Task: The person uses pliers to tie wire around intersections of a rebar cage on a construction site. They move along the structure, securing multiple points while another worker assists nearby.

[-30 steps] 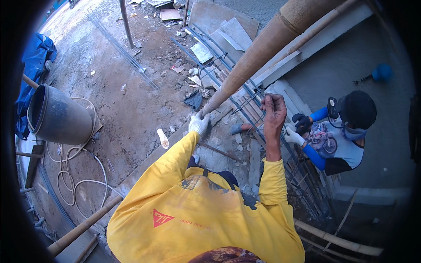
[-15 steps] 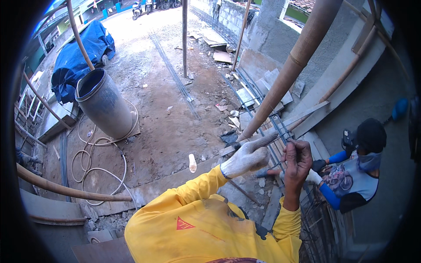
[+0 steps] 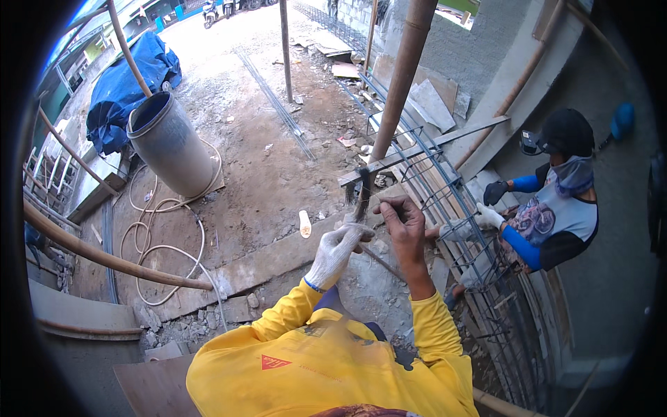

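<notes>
My left hand [image 3: 335, 251], in a white knit glove, is closed around a bundle of thin dark wire [image 3: 363, 198] whose strands stick up above the fingers. Beside it on the right, my bare right hand [image 3: 404, 226] is raised with thumb and fingertips pinched together. Whatever the pinch holds, if anything, is too small to make out. Right of my hands runs a long rebar cage [image 3: 455, 182] of dark bars and square ties. Behind the wire, a wooden plank [image 3: 424, 147] crosses the cage next to an upright bamboo pole [image 3: 397, 90].
A co-worker [image 3: 556, 187] with blue sleeves and gloves sits across the cage at right. On the left stand a grey drum [image 3: 174, 149], a coiled hose [image 3: 167, 208] and a blue tarp [image 3: 128, 90]. A bamboo pole [image 3: 104, 254] slants at lower left. Loose rebar [image 3: 274, 104] lies on dirt.
Both hands have drawn back from the rebar cage toward the left. My left hand now shows the dark wire bundle upright; my right hand has come away from the bars, still pinched.
</notes>
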### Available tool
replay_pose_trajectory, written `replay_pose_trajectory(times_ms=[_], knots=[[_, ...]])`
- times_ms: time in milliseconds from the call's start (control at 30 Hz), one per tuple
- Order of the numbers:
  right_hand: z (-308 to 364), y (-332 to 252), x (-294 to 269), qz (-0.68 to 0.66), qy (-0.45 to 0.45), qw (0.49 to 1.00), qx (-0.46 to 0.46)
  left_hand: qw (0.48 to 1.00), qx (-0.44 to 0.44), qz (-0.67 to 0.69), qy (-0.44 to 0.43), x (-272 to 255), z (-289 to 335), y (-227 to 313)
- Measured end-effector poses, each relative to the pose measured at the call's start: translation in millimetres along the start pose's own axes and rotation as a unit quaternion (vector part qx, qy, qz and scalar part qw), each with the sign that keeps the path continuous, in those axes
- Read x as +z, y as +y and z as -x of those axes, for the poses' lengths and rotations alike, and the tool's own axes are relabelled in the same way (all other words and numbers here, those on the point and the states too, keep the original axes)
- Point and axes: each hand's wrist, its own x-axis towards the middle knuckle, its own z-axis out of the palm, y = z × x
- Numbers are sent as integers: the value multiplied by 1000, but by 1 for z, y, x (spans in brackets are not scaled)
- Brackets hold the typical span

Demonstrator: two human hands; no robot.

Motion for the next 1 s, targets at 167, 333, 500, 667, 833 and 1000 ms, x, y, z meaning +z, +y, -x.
replay_pose_trajectory(times_ms=[167,333,500,667,833,1000], knots=[[64,-3,25,-28,-55,998,31,986,24,166,22,18,40,-15],[88,-5,41,14,-83,996,15,932,9,363,14,-2,55,3],[87,7,68,56,-69,996,22,935,65,347,-46,-38,64,25],[88,19,106,104,-70,992,4,950,84,299,-29,-79,77,42],[102,18,130,223,-97,970,-11,978,49,203,6,-111,80,47],[119,29,146,272,-107,956,8,997,-13,59,57,-136,78,64]])
